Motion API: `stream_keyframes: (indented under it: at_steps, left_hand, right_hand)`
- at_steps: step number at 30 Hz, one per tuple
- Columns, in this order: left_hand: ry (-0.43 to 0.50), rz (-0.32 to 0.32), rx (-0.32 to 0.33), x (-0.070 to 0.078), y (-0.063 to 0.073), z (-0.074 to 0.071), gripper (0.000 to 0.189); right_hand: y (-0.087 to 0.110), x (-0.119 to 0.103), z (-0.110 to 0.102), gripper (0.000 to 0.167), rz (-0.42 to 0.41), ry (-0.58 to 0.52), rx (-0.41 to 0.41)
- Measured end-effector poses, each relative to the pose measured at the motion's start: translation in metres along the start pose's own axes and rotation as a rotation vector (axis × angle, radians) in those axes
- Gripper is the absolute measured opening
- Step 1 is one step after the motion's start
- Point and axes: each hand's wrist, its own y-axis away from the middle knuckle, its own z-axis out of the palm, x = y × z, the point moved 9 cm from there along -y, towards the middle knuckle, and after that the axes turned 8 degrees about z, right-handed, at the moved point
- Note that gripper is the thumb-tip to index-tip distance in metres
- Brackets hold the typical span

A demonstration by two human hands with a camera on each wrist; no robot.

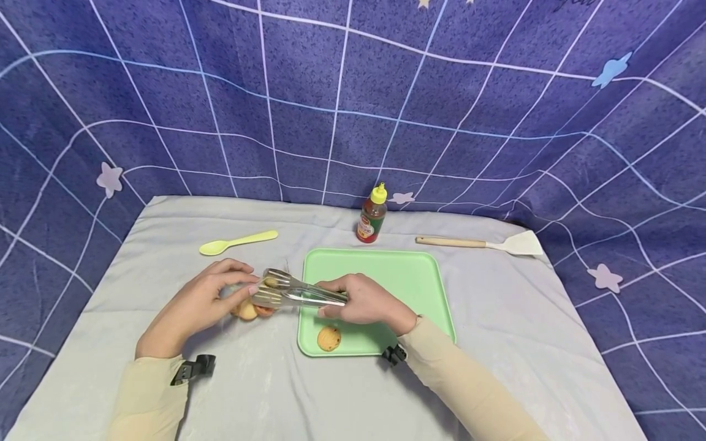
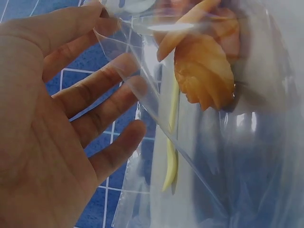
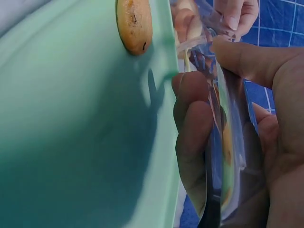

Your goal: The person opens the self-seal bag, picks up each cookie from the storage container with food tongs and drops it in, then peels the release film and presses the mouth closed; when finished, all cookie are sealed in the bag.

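My left hand [image 1: 212, 300] pinches the open edge of a clear plastic bag [image 2: 266, 142] between thumb and forefinger, the other fingers spread out. Inside the bag lie several golden-brown, ridged pastries or cookies [image 2: 204, 71], some of them reddish. Metal tongs [image 1: 300, 298] with slotted heads are gripped in my right hand [image 1: 361, 300], over the left part of the green tray [image 1: 380, 256]. The tong heads point left and overlap the bag beside my left fingertips; something brownish shows through their slots. One round cookie [image 1: 329, 338] lies on the tray's near left corner.
Behind the tray stands a red sauce bottle [image 1: 371, 219] with a yellow cap. A yellow spoon [image 1: 237, 242] lies at the back left, and a white spatula [image 1: 521, 243] with a wooden handle at the back right. A blue patterned curtain [image 1: 309, 92] borders the table.
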Motion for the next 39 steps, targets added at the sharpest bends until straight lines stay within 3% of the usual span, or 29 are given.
stream_keyframes:
  at_steps: [7,16,24,39]
  left_hand:
    - [0.001,0.005,-0.001,0.001,-0.001,0.000,0.016]
    - [0.007,0.002,-0.006,0.001,-0.002,0.000,0.016]
    - [0.008,-0.017,-0.013,-0.001,0.001,0.001,0.017]
    - [0.019,-0.014,-0.021,0.001,0.001,0.002,0.015]
  right_hand:
    - [0.016,0.011,-0.010,0.056,0.026,0.023,0.030]
    - [0.062,0.038,-0.031,0.059,0.051,0.025,0.097]
    - [0.096,0.045,-0.030,0.063,0.041,0.051,0.061]
    - [0.123,0.055,-0.038,0.065,0.084,0.195,0.063]
